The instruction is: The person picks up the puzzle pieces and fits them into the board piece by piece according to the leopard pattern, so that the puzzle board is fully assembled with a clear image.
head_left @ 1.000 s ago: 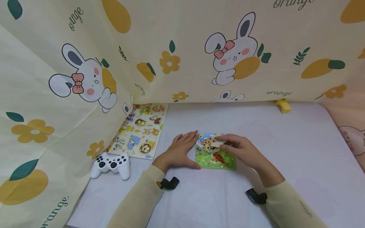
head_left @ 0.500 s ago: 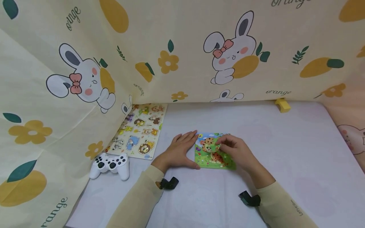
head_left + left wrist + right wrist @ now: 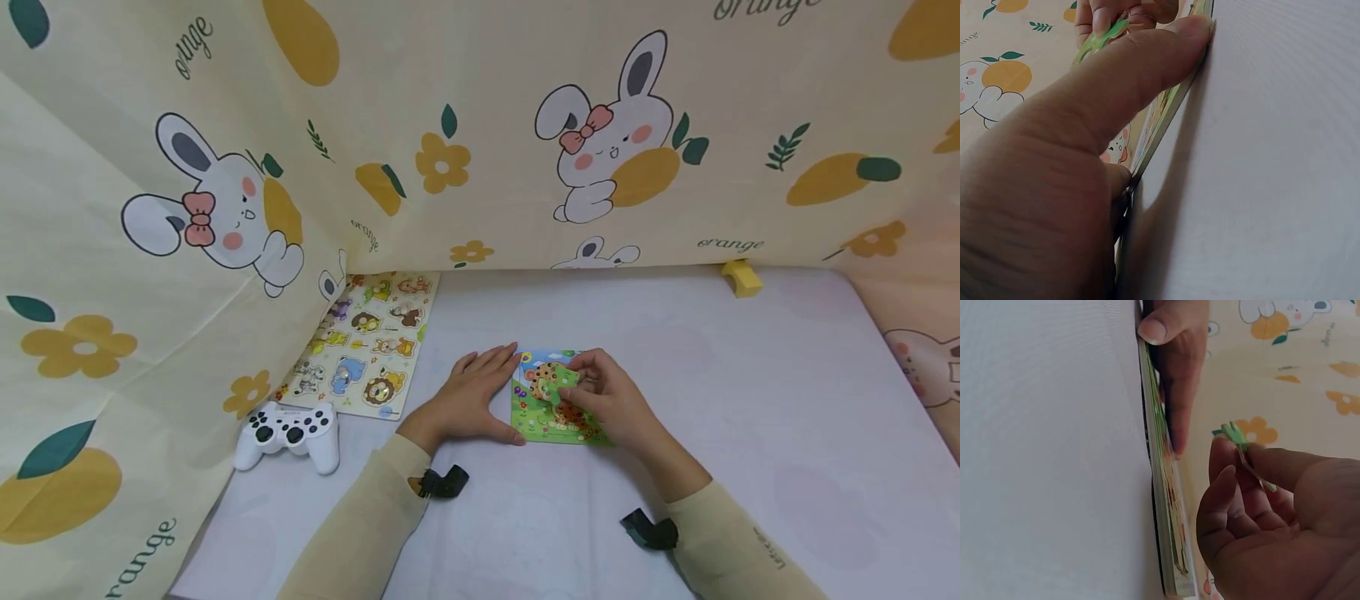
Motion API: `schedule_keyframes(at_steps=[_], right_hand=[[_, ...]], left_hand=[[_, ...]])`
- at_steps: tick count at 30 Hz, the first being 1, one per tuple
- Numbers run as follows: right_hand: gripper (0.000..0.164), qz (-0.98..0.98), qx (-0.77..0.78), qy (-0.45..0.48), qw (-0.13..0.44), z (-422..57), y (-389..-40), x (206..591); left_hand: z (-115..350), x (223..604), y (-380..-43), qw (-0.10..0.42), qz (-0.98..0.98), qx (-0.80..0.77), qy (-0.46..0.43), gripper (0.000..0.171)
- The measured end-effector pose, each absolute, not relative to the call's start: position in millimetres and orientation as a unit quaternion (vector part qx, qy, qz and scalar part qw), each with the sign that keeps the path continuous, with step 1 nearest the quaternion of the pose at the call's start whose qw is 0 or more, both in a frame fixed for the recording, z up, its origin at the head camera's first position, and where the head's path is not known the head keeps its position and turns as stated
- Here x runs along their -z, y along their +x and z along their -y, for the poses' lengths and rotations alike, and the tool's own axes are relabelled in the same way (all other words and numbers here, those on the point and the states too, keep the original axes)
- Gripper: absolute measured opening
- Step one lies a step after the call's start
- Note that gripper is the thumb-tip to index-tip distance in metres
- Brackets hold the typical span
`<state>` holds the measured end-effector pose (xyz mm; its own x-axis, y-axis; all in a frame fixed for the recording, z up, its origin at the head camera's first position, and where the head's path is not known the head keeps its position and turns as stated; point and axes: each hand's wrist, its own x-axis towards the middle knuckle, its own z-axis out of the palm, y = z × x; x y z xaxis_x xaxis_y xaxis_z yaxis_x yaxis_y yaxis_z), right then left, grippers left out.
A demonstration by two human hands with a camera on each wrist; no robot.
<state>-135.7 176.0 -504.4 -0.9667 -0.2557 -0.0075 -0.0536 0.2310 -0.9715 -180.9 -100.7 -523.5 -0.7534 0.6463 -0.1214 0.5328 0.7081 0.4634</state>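
A small jigsaw puzzle (image 3: 532, 425) with a spotted leopard cub on a green and blue ground lies on the table. My left hand (image 3: 474, 398) rests flat at its left side, fingers stretched along it and the thumb (image 3: 1166, 50) at the near corner. Between thumb and fingers, my right hand (image 3: 618, 402) pinches a green puzzle piece (image 3: 564, 380), held above the picture. In the right wrist view the piece (image 3: 1235, 434) is seen nearly edge-on, apart from the thin board (image 3: 1163, 506). Part of the leopard is hidden behind the piece and right hand.
A white game controller (image 3: 288, 437) lies at the left. Behind it is a larger board of animal pictures (image 3: 375, 350), partly under the printed curtain (image 3: 450, 225). A yellow block (image 3: 742, 279) sits at the table's back edge.
The puzzle piece in my right hand has turned from its pale blank side to its green printed side. That hand has shifted slightly left; the left hand stays in place.
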Motion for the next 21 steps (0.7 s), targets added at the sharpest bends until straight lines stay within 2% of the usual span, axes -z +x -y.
schedule_keyframes(at_steps=[7, 18, 21], right_hand=[[0.026, -0.812, 0.57, -0.106, 0.064, -173.4, -132.9, 502.7], [0.043, -0.788, 0.601, -0.096, 0.096, -168.3, -132.7, 504.3], [0.043, -0.798, 0.588, -0.094, 0.095, -168.1, -132.2, 504.0]], left_hand=[[101.0, 525.0, -181.1, 0.136, -0.914, -0.202, 0.324, 0.134], [101.3, 527.0, -182.3, 0.13, -0.914, -0.201, 0.327, 0.134], [101.5, 526.9, -182.3, 0.128, -0.914, -0.201, 0.328, 0.133]])
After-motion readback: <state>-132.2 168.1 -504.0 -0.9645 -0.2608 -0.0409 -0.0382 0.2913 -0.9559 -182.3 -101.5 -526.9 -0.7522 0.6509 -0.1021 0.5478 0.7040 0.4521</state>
